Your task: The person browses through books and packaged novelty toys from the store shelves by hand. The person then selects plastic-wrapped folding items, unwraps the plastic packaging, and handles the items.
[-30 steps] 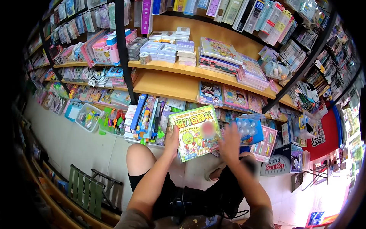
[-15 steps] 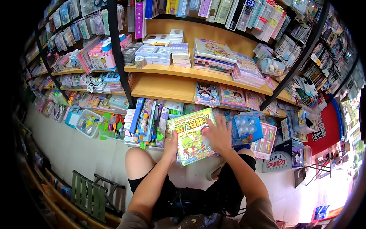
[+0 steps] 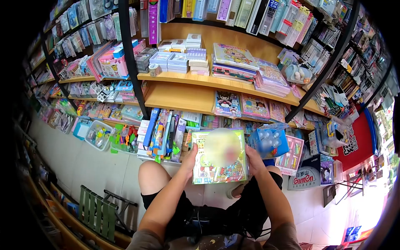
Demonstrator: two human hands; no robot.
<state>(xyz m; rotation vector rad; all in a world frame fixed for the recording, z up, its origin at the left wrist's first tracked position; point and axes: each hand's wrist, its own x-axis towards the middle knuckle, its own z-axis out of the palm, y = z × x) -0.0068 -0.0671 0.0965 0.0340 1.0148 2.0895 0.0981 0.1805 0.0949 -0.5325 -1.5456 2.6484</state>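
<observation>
A bright green-and-yellow magnetic quiet book (image 3: pixel 220 174) is held upright-ish above my knees, its cartoon cover facing me. Part of the cover is blurred out. My left hand (image 3: pixel 190 161) grips the book's left edge, thumb on the front. Along the right edge, my right hand (image 3: pixel 254 160) holds it the same way. The fingers behind the book are hidden. Just beyond my right hand stands a blue box (image 3: pixel 271 143) with clear round pieces on top.
Wooden shelves (image 3: pixel 179 98) in front carry stacked books (image 3: pixel 235 58) and small boxes. To the left on the floor sit a bin of small toys (image 3: pixel 99 135) and upright packages (image 3: pixel 156 133). A Ganten carton (image 3: pixel 305 177) stands right; a folding stool (image 3: pixel 98 212) is behind left.
My right hand has moved from over the cover to the book's right edge. The book has turned from tilted to nearly straight, and both hands now hold it.
</observation>
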